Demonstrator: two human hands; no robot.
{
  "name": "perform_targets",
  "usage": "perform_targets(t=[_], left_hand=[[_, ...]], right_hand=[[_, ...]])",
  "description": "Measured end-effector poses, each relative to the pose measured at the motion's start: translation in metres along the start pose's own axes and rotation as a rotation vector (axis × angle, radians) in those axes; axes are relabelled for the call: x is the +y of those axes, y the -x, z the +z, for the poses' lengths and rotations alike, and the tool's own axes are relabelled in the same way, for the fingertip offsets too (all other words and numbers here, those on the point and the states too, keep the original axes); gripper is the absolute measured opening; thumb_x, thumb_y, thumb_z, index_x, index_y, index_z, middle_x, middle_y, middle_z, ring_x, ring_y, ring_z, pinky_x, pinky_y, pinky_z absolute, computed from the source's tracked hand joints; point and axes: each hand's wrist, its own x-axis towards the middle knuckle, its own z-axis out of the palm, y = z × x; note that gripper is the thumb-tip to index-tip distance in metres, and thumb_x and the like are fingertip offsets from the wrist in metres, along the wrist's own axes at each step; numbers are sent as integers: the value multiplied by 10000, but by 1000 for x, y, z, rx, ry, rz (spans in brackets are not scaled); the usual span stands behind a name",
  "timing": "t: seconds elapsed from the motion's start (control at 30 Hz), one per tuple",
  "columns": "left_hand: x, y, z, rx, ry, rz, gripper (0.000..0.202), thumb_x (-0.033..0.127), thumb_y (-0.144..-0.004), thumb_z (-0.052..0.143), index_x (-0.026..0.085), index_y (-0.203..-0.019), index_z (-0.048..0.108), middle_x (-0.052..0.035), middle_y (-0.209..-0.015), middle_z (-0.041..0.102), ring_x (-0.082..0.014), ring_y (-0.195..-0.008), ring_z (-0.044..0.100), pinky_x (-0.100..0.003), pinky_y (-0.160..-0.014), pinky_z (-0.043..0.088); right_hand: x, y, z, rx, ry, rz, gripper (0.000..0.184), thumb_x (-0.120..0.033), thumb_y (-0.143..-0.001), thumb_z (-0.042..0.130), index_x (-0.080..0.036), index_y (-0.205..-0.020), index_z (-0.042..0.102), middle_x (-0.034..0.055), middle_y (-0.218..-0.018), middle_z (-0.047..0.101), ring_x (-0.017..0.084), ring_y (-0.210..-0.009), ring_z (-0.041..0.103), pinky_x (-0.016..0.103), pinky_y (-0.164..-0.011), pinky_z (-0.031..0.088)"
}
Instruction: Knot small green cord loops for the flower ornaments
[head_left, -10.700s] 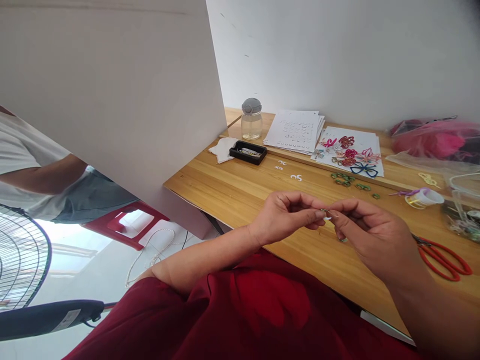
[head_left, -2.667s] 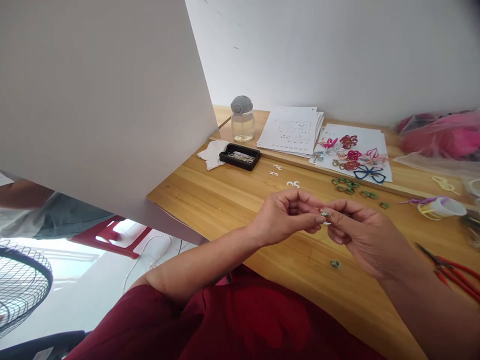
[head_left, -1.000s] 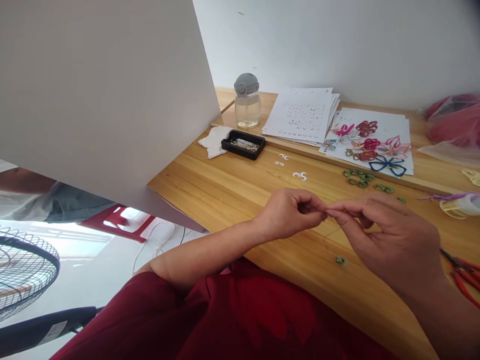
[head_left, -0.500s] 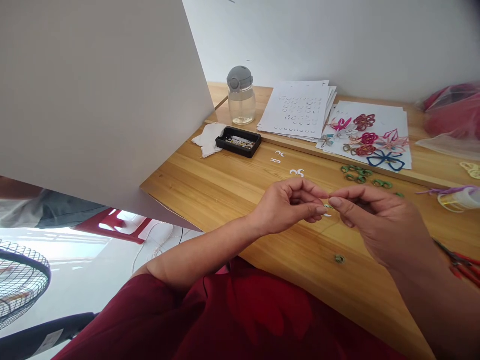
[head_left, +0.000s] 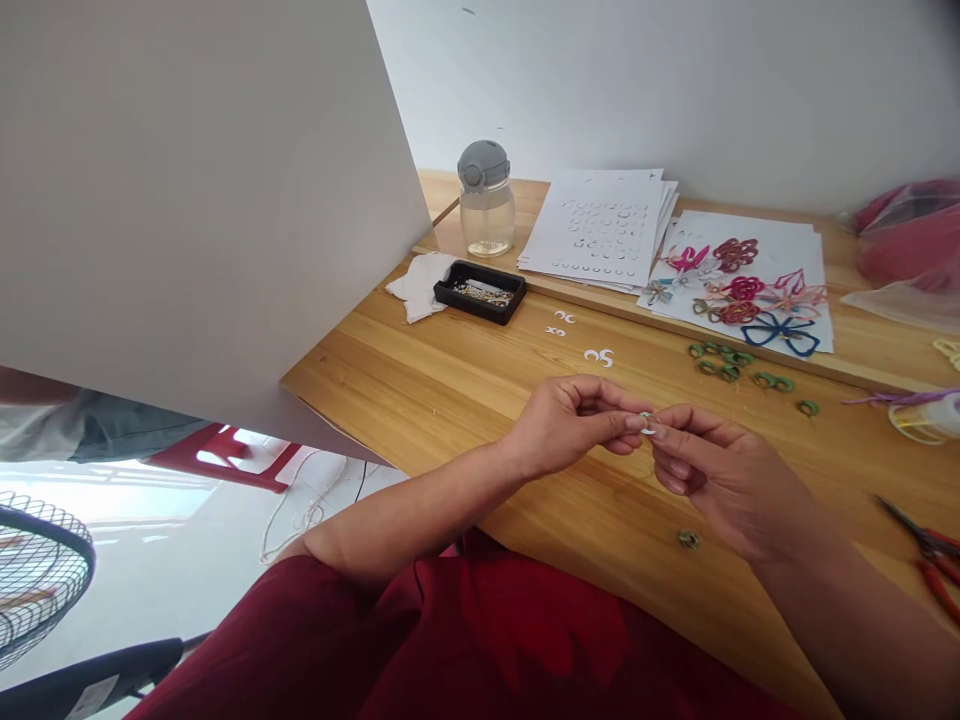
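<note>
— What is closest?

— A red top at the bottom. Just past it lies the wooden table (head_left: 465,390). One little green coil (head_left: 688,539) lies alone near the front edge, beside the right hand (head_left: 712,480) but not touching it.

— What do the hands do?

— They meet in the air just above the table. The left hand (head_left: 577,425) pinches a tiny ring (head_left: 646,422) between thumb and first finger. The right hand pinches the same ring from the other side with its fingertips. Both grips are tight and narrow. The ring sits right where the two hands touch and is mostly hidden by the fingers.

— And off to the right?

— Red scissors (head_left: 930,560) lie at the edge of the view, well apart from the hands.

— What is behind the hands?

— Some white cut-outs (head_left: 598,356), then a bunch of green rings (head_left: 720,360) on the wood. Farther back sits a black tray (head_left: 480,292) with small bits inside, touching a white cloth (head_left: 416,285). Behind that stands a bottle (head_left: 486,200) with a grey lid. Next to it lie white sheets (head_left: 600,230) with holes, and a paper with coloured shapes (head_left: 742,290).
</note>
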Motion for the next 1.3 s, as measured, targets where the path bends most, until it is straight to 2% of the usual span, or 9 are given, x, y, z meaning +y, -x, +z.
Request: perform_targets(t=[0.1,0.27,0.5,0.63,0.87,0.97,1.07,1.17,1.3], left_hand=[[-2,-1,0,17,12,-23,560,393,-492,1054,108,-860,742,-7,-721,750,-100,-675,699,-247,-701,583],[-4,0,2,68,22,-59,577,428,-498,1053,98,-831,717,-16,-711,745,-98,-656,698,-244,-700,577],[-9,3,3,70,24,-99,621,465,-492,1053,95,-853,710,-21,-715,744,-96,-631,681,-234,-668,555],[-11,6,4,88,9,-92,621,497,-527,1039,98,-871,709,-21,-716,740,-98,-634,681,-241,-682,555],[-9,8,8,71,-14,-74,632,551,-523,1024,111,-830,689,-13,-700,713,-91,-627,648,-242,-670,531],[-7,5,9,88,-24,-46,633,575,-524,1013,117,-804,676,-9,-672,693,-92,-616,634,-246,-657,523],[-3,1,11,97,-20,-31,652,589,-500,1015,119,-790,667,-4,-657,676,-95,-618,634,-242,-640,519],[0,-4,14,74,-38,-52,677,605,-476,1018,117,-787,668,-1,-651,674,-87,-600,626,-237,-627,519],[-1,-13,17,20,-50,-87,669,611,-496,1013,114,-790,674,-6,-660,684,-82,-589,623,-235,-619,519]], right_hand=[[6,0,-1,3,12,-6,470,-567,-522,1032,-213,-668,759,-49,-502,472,65,-477,398,200,-446,345],[22,1,-8,22,24,-55,390,-525,-663,990,-214,-758,775,-48,-558,515,69,-495,439,205,-468,340],[38,1,-10,4,1,-79,416,-572,-705,957,-204,-756,772,-39,-561,512,76,-505,386,218,-458,344],[37,3,-7,7,-1,-67,429,-588,-698,957,-209,-741,763,-50,-540,463,86,-519,378,223,-464,354],[31,7,-6,2,28,-77,445,-611,-669,962,-220,-763,771,-23,-591,555,104,-550,432,248,-503,401],[32,4,-11,74,122,-167,462,-610,-654,964,-231,-864,805,30,-775,703,142,-664,566,279,-592,489],[27,2,-17,179,249,-289,496,-596,-664,959,-258,-1000,823,62,-970,767,197,-823,660,323,-700,552],[19,2,-19,150,238,-337,438,-581,-677,959,-271,-958,827,60,-937,783,205,-801,671,355,-727,575],[14,-1,-16,106,68,-343,343,-570,-683,972,-292,-836,842,28,-826,758,185,-806,657,340,-785,575]])
